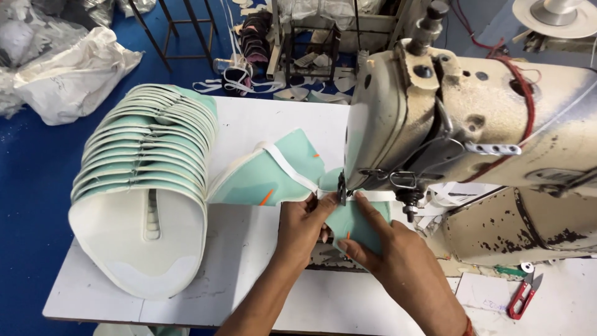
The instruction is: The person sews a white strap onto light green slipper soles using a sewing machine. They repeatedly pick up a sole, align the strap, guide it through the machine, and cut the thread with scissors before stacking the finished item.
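— Head view, item one: your hands?

— My left hand (305, 227), fingers half curled, pinches the mint-green fabric piece (357, 224) and its white strap (289, 165) just by the needle. My right hand (388, 249) lies flat, fingers spread narrowly, pressing the same piece onto the machine bed.

— Materials?

— Soft padded panels, mint with white edging; a fanned stack of the same panels (146, 174) at my left. Sewing machine (472, 118): cream metal, chipped and stained. Red thread snips (524, 297).

— Surface, room?

— White worn table (236, 249); blue floor (31, 186); white sacks (68, 74) beyond.
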